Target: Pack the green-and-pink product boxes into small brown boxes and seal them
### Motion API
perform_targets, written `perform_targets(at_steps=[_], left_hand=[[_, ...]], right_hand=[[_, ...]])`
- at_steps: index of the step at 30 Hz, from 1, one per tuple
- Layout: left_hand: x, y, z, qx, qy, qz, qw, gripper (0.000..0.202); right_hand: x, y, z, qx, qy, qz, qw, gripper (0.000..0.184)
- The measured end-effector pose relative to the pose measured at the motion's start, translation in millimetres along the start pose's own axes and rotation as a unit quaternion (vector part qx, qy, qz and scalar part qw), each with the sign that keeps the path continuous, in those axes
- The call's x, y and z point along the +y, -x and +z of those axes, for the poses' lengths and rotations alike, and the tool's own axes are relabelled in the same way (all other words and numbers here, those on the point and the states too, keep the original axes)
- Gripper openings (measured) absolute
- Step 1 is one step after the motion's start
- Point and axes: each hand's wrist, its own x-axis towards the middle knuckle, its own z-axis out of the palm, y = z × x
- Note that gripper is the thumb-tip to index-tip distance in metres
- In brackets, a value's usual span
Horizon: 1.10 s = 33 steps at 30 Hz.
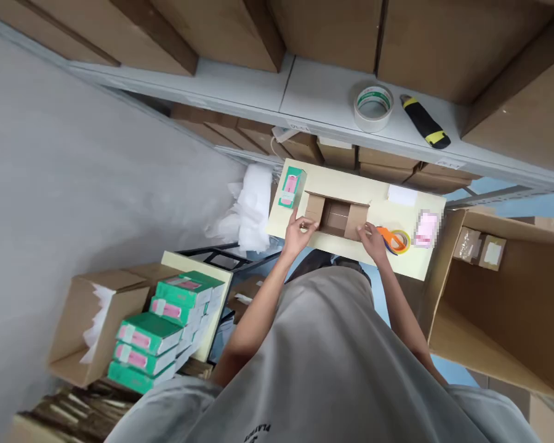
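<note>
A small open cardboard box (336,216) sits on the pale yellow tabletop (341,178), its two end flaps folded inward and the middle open to a bare inside. My left hand (298,235) pinches the near left part of the box, thumb and forefinger at its edge. At the near right corner, my right hand (373,242) has its fingers closed on the right side. Left of the box stands a green and white carton (292,187) with a pink picture. Beside my right hand lie an orange tape dispenser (389,239) and a yellow tape roll (405,240).
On the shelf ahead lie a white tape roll (373,109) and a black-yellow utility knife (425,122). Green cartons (150,333) are stacked at left near an open cardboard box (69,326). A large open carton (503,326) stands right, holding two small parcels. White wrap (255,209) hangs by the wall.
</note>
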Motion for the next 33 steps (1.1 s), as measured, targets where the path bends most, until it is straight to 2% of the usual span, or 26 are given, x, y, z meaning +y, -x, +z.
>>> perform_targets(at_steps=[1, 5, 10, 13, 16, 18, 20, 23, 26, 30, 33], left_hand=[[-4, 2, 2.4, 0.005, 0.007, -0.016, 1.0, 0.031], [-19, 10, 9.3, -0.002, -0.009, -0.038, 0.999, 0.056], [-44, 31, 7.6, -0.011, -0.003, -0.03, 0.999, 0.057], [-60, 54, -8.4, -0.002, 0.006, 0.001, 1.0, 0.055], [-78, 89, -42.9, 0.03, 0.0, 0.027, 0.999, 0.058], [-92, 122, -75.5, 0.055, 0.0, 0.038, 0.998, 0.063], [-107, 160, -112.6, 0.099, -0.007, 0.049, 0.994, 0.066], [-133, 226, -168.6, 0.208, -0.04, 0.062, 0.975, 0.068], [-155, 297, -217.3, 0.328, -0.073, 0.069, 0.939, 0.07], [-182, 388, -263.6, 0.458, -0.091, 0.042, 0.883, 0.062], [-203, 443, -281.8, 0.537, -0.081, -0.021, 0.839, 0.059]], right_hand=[[3, 0, 2, -0.006, -0.003, -0.003, 1.0, 0.081], [8, 8, 6, -0.032, 0.014, -0.007, 0.999, 0.088], [7, 40, 12, -0.044, 0.022, -0.025, 0.998, 0.084], [0, 66, 22, -0.037, 0.019, -0.038, 0.998, 0.083], [-17, 92, 45, -0.045, 0.02, -0.075, 0.996, 0.084], [-34, 109, 71, -0.062, 0.029, -0.109, 0.992, 0.086], [-56, 128, 107, -0.089, 0.05, -0.141, 0.985, 0.087], [-91, 163, 171, -0.153, 0.079, -0.191, 0.966, 0.082], [-121, 203, 238, -0.221, 0.075, -0.236, 0.943, 0.08], [-153, 256, 324, -0.305, 0.061, -0.269, 0.912, 0.084], [-176, 288, 381, -0.369, 0.073, -0.287, 0.881, 0.09]])
